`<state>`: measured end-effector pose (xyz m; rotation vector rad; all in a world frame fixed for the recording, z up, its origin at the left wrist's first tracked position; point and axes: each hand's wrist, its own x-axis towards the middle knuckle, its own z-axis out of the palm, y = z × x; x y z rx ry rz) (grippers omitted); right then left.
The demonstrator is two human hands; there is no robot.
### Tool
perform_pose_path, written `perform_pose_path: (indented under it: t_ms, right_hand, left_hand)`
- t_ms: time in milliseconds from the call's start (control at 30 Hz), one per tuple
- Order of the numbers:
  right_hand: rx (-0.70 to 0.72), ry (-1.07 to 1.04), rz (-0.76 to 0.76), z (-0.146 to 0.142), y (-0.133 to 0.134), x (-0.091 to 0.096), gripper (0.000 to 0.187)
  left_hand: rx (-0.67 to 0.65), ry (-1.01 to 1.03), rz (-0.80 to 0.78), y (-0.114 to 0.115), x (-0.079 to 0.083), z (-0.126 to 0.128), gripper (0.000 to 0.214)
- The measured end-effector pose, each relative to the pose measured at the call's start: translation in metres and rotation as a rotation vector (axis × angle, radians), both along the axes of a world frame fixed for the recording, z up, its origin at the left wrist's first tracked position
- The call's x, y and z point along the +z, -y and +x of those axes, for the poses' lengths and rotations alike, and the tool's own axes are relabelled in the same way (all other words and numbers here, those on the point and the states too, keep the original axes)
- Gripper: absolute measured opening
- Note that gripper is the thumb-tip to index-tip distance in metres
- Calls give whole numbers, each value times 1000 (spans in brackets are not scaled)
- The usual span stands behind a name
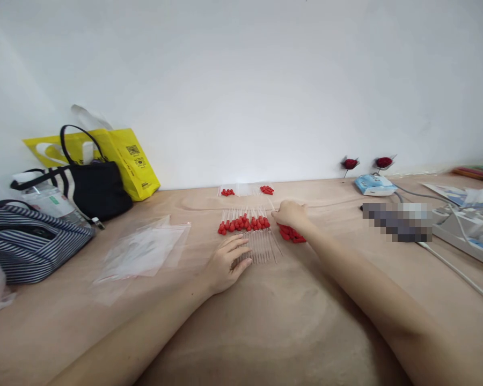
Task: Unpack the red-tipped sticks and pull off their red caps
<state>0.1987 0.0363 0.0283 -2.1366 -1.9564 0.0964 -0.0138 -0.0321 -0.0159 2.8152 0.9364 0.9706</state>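
Observation:
Several glass droppers with red rubber bulbs [245, 222] lie side by side in the middle of the table. Below the bulbs, thin clear tubes [261, 246] point toward me. My left hand [227, 262] lies open, its fingers spread over the left end of these tubes. At the right end of the row, my right hand [292, 215] is closed in a pinch. A thin clear tube [271, 202] sticks out at its fingertips, the rest partly hidden. Just under that hand sits a pile of loose red rubber bulbs [293, 236].
Clear plastic bags [145, 249] lie to the left. Two small red heaps [227, 192] rest on clear plastic near the wall. Farther left stand a yellow bag [134, 166], a black bag [100, 187] and a striped pouch [36, 246]. A tissue pack [374, 185] and power strip [470, 236] are right.

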Motion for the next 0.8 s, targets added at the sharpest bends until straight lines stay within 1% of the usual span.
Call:
perform_pose_path:
  t_ms: [67,167,233,267,333,433,500,600,800]
  right_hand:
    - [63,-24,44,9,18,-2,24]
    - [204,-51,143,23,52,-16,21]
    - [417,-64,384,29,73,-30,18]
    - [481,-58,483,30,82,-36,17]
    - [576,-56,617,30,94,-47,17]
    - [661,-67,723,20,99,-53,16]
    - [706,-83,752,12,98,-53,15]
    - [758,-86,762,4,96,-52,14]
    - [725,-24,807,7,97,-54,15]
  left_hand:
    - [-3,2,5,1,0,0,21]
    - [10,7,26,3,0,-1,26]
    - [56,37,47,6,1,0,31]
    - [81,54,63,6,2,1,33]
    - [114,64,100,8,2,2,37]
    - [75,-14,177,8,2,5,38]
    - [34,-61,228,7,1,7,29]
    - [2,-68,286,7,-1,11,18]
    - [-14,-67,356,9,1,14,18]
